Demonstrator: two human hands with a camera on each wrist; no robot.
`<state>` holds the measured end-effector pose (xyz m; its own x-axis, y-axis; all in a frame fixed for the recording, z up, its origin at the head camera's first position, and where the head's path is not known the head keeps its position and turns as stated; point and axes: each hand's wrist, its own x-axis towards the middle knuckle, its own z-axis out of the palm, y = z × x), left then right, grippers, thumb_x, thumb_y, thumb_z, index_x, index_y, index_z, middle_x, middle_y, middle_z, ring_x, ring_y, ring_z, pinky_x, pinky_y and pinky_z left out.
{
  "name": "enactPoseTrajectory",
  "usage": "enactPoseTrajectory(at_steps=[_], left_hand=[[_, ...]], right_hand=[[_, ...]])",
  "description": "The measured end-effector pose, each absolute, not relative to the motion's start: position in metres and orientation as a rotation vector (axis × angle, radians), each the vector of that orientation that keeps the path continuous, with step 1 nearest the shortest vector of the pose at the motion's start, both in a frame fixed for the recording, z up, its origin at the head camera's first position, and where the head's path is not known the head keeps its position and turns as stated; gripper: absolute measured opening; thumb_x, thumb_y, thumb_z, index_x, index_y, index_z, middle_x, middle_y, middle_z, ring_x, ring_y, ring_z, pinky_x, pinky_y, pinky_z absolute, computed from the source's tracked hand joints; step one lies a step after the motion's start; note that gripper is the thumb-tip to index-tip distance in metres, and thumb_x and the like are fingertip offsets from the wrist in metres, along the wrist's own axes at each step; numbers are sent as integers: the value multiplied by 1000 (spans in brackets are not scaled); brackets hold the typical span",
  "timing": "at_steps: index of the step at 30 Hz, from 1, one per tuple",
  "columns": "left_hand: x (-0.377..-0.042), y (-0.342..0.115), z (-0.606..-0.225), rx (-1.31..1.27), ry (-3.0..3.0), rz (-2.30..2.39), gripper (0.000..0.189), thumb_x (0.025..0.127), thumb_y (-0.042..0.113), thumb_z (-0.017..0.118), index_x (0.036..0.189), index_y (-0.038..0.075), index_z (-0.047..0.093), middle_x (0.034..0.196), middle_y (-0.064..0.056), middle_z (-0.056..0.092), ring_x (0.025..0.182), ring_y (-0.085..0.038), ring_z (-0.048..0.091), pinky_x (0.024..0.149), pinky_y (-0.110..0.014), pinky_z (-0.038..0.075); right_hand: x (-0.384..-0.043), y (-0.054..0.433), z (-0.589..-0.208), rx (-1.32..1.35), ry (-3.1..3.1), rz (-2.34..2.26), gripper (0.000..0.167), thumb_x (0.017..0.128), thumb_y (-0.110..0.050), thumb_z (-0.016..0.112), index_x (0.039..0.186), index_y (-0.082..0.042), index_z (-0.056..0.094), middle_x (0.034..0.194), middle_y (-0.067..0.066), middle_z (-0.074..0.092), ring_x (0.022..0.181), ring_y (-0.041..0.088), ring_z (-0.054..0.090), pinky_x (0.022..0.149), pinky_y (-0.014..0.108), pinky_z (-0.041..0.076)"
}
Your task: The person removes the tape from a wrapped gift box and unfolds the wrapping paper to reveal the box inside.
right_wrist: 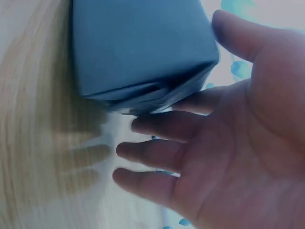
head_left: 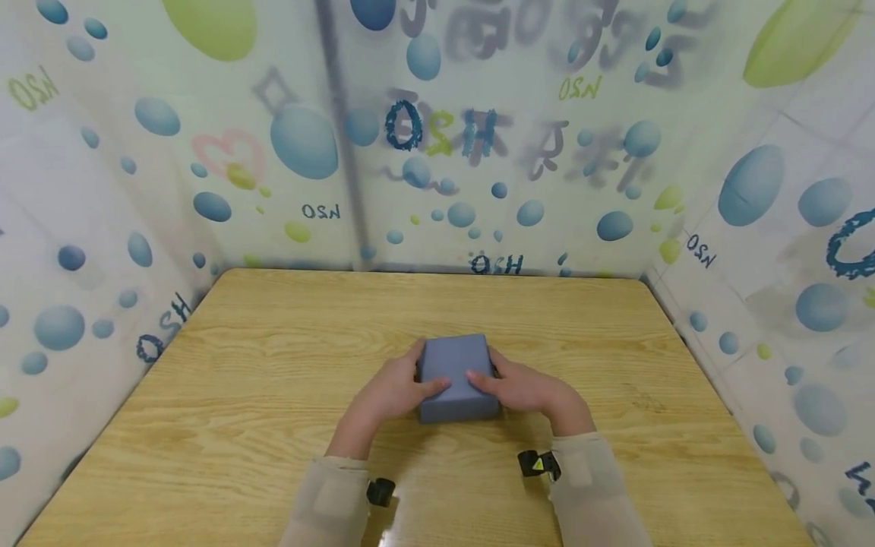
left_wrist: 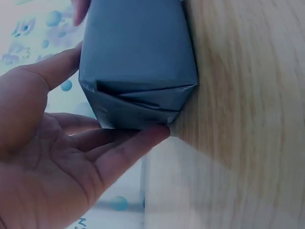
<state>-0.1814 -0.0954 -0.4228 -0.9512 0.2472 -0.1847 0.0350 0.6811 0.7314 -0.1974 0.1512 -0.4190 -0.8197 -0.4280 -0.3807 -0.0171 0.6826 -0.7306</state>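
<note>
1. We have a pale wood-grain bench (head_left: 205, 425), with a glare spot at its near edge. White walls (head_left: 260, 228) with blue and green dots close in left, far and right; the "H2O" lettering reads backwards.
2. The blue-grey box (head_left: 456, 365) is around mid-bench. Wrist views show folded wrapping at both ends.
3. Left hand (head_left: 396, 387) grips the box's left end: thumb on top, fingers at the side and underneath. Right hand (head_left: 522, 386) grips the right end with thumb and forefinger; its other fingers are spread.
4. Nearer us: left sleeve (head_left: 331, 501) and right sleeve (head_left: 595, 486), each with a black wrist unit (head_left: 540, 464) on the inner side.
5. The hands block our view of the box's sides from above. Both sleeves run out of frame, as does the bench's near edge.
6. Right wrist view is blurred; grey writing on the far wall is illegible. We can't tell whether the box's underside sits flat.
</note>
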Motion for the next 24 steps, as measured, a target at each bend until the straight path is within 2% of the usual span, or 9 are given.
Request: enactPoseTrajectory(at_steps=[4,8,11,14,16,19,24], left_hand=[[-180,-96,-421,220,2541,1254,95,105,50,65,169,0,17,170,-27,35,155,-42,43,123,-59,40],[-178,-94,-418,248,2480,1346,89,109,56,53,169,0,20,173,-27,28,159,-43,35,126,-62,36],[-177,-91,-413,258,2474,1388,88,109,60,49,169,2,22,174,-25,28,158,-43,36,125,-62,36],[-176,-87,-405,248,2448,1446,91,107,63,50,171,7,16,173,-23,31,157,-42,40,123,-63,38],[-176,-85,-400,238,2453,1447,94,106,63,53,172,12,11,173,-21,33,154,-42,44,121,-63,41],[-175,-81,-393,237,2499,1419,97,105,56,61,173,12,9,172,-22,34,148,-42,50,115,-63,46],[-175,-81,-392,257,2581,1388,97,101,48,70,171,9,16,171,-22,32,139,-42,56,106,-62,54]], right_hand=[[-196,154,-411,-374,2354,-1102,88,109,-60,47,173,-25,-2,180,17,13,164,43,22,128,65,27],[-194,156,-400,-426,2347,-1210,78,110,-62,44,172,-37,4,181,13,11,164,42,22,127,65,30],[-192,156,-393,-495,2310,-1331,73,112,-58,42,172,-35,7,180,14,13,164,42,24,126,64,34],[-190,156,-386,-558,2247,-1447,70,114,-50,41,173,-32,7,179,14,19,163,41,28,126,63,35],[-190,154,-383,-601,2218,-1486,69,115,-46,42,173,-31,7,178,14,22,163,40,29,127,63,32],[-188,151,-381,-643,2210,-1477,67,116,-40,42,173,-30,8,178,11,23,164,38,26,128,64,29],[-187,146,-383,-721,2173,-1471,65,117,-27,41,173,-24,8,179,11,20,166,35,21,130,62,25]])
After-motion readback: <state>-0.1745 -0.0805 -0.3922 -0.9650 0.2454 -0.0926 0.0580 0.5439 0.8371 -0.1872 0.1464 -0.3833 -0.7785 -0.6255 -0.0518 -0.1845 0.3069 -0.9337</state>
